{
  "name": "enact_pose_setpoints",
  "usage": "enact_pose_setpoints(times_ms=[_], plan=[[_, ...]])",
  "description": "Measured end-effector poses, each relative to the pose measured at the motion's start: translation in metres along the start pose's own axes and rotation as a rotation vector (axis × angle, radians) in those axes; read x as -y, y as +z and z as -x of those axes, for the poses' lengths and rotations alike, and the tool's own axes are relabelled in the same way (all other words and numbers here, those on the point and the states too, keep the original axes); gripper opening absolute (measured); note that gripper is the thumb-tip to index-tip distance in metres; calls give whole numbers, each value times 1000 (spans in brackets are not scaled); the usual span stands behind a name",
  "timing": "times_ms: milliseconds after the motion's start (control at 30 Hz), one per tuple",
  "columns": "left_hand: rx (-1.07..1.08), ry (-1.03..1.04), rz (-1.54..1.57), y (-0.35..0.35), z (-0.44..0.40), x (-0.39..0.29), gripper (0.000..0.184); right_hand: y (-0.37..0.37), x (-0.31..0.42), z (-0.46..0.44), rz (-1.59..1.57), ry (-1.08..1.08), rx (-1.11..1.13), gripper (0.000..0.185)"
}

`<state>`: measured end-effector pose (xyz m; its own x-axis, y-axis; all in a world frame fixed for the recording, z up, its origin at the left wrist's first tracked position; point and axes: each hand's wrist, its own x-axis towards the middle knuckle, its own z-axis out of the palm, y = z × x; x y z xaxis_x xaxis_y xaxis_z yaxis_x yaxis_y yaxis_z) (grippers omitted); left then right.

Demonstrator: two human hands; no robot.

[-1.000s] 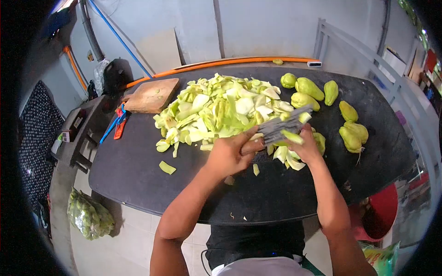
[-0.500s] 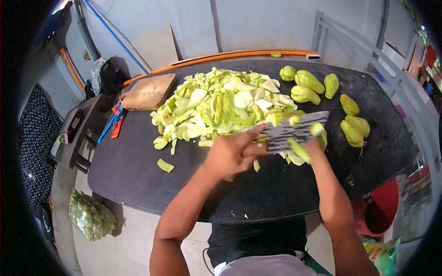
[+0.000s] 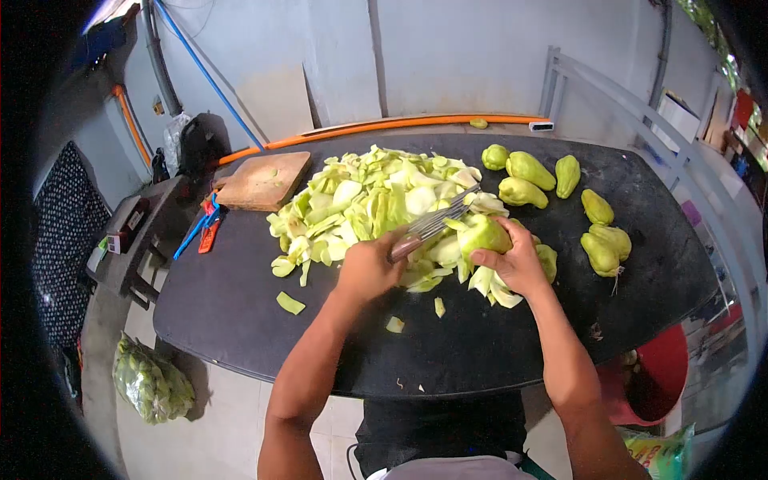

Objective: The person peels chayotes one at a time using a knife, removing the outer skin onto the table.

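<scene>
My left hand (image 3: 370, 268) is closed around the brown handle of a broad knife (image 3: 442, 218), whose streaked blade points up and right over the pile of pale green slices (image 3: 364, 196). The blade's far end is close to a green chayote (image 3: 482, 237), which my right hand (image 3: 518, 260) grips by its right side. A thin piece sticks out from the chayote's left side. Cut wedges (image 3: 494, 286) lie beneath my right hand. More whole chayotes (image 3: 524, 192) rest on the black table (image 3: 264, 336), beyond and to the right of that hand.
At the table's back left is a wooden cutting board (image 3: 264, 182), beside blue and orange-red tools (image 3: 209, 234). An orange pipe (image 3: 400, 122) runs behind the table. A red bin (image 3: 664, 372) stands below at the right, and a bag of green produce (image 3: 152, 382) lies on the left floor.
The knife has swung from lying broad across toward my right hand to a steeper, more edge-on angle. My left hand has drawn slightly left. The chayote in my right hand now shows more fully.
</scene>
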<state>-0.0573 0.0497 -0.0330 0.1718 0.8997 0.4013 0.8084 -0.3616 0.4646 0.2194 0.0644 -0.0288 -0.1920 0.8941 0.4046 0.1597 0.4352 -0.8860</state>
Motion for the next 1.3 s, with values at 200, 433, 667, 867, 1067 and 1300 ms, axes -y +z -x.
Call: enact_pose_setpoints(times_ms=[200, 433, 667, 867, 1067, 1300], plan=[[-59, -102, 280, 3, 0, -8, 41, -15, 10, -1, -527, 232, 55, 64], [-15, 20, 182, 16, 8, -40, 44, 28, -16, -2, -1186, 582, -109, 52], [-143, 562, -185, 32, 16, -49, 87, 31, -70, 6, -1380, 498, 84, 54], [-212, 700, -260, 28, 20, -63, 90, 27, -68, 5, -1511, 507, 21, 48], [-177, 666, -257, 32, 19, -60, 85, 24, -74, 3, -1454, 459, 118, 51], [-124, 526, -169, 26, 14, -31, 77, 15, -36, 3, -1355, 571, -63, 49]])
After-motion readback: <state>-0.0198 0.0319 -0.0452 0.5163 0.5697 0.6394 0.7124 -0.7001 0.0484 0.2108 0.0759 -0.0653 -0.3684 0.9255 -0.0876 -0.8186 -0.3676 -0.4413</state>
